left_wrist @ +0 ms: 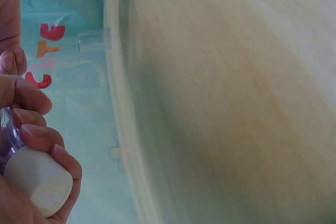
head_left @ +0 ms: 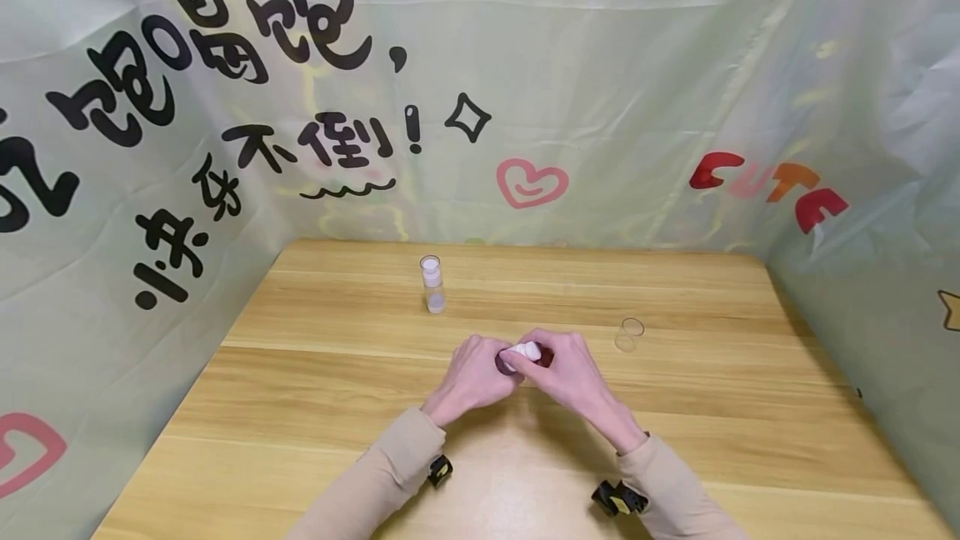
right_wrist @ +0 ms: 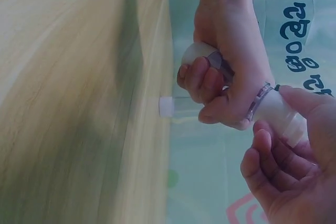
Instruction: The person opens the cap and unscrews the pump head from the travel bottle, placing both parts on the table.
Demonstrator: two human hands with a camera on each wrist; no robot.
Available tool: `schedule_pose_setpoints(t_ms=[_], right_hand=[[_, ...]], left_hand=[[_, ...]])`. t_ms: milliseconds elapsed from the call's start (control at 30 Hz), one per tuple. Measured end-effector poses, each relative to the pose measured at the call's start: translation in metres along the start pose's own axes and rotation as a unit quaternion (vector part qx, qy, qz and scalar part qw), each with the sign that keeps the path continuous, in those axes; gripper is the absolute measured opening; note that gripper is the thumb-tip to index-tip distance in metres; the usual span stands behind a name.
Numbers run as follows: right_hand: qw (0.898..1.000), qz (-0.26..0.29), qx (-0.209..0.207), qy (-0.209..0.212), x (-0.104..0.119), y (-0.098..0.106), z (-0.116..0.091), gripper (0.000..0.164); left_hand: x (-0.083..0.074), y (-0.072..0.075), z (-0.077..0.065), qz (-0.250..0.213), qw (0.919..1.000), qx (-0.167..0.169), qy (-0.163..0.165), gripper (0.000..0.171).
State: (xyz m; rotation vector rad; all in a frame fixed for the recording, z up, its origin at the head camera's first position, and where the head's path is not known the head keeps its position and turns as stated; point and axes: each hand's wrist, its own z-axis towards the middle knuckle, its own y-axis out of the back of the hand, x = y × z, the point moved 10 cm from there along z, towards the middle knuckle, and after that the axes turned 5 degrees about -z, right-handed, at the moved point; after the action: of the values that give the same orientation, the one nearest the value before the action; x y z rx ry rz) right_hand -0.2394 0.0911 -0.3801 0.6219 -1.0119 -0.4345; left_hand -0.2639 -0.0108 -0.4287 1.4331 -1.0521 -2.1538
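Over the middle of the table, my left hand grips a small clear bottle whose white base sticks out below the curled fingers in the left wrist view. A white top part with a shiny ring at its edge rises from the other end of that fist. My right hand pinches this white top between thumb and fingers. Fingers hide most of the bottle's body, so whether the top is loose or fixed cannot be told.
A second clear bottle with white parts stands upright on the wooden table, left of the hands. To their right is a clear, hollow cap. Printed cloth walls enclose the table's back and sides.
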Motion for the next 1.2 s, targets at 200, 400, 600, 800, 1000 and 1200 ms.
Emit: schedule_pose_setpoints(t_ms=[200,400,600,800,1000,1200], right_hand=[[1.000,-0.013,0.006,0.021,0.003,-0.002,0.001,0.013],[0.999,-0.017,0.010,0.029,0.004,-0.003,0.000,0.012],[0.998,-0.023,0.011,0.057,0.007,-0.003,0.000,0.012],[0.995,-0.024,0.025,0.096,0.015,-0.004,-0.002,0.016],[0.995,0.009,0.059,0.080,0.010,-0.010,-0.003,0.033],[0.997,0.004,0.056,0.043,0.000,-0.011,-0.002,0.016]], left_hand=[[0.001,-0.003,0.000,0.000,1.0000,0.006,0.003,0.020],[0.001,-0.004,0.000,0.001,1.0000,0.007,0.001,0.020],[0.004,-0.007,0.001,0.000,0.9999,0.016,-0.003,0.022],[0.005,-0.008,0.000,0.007,0.9997,0.021,-0.012,0.025],[0.009,-0.005,0.000,-0.028,0.9995,0.012,0.009,0.023],[0.010,-0.004,0.000,-0.020,0.9997,0.008,0.010,0.024]])
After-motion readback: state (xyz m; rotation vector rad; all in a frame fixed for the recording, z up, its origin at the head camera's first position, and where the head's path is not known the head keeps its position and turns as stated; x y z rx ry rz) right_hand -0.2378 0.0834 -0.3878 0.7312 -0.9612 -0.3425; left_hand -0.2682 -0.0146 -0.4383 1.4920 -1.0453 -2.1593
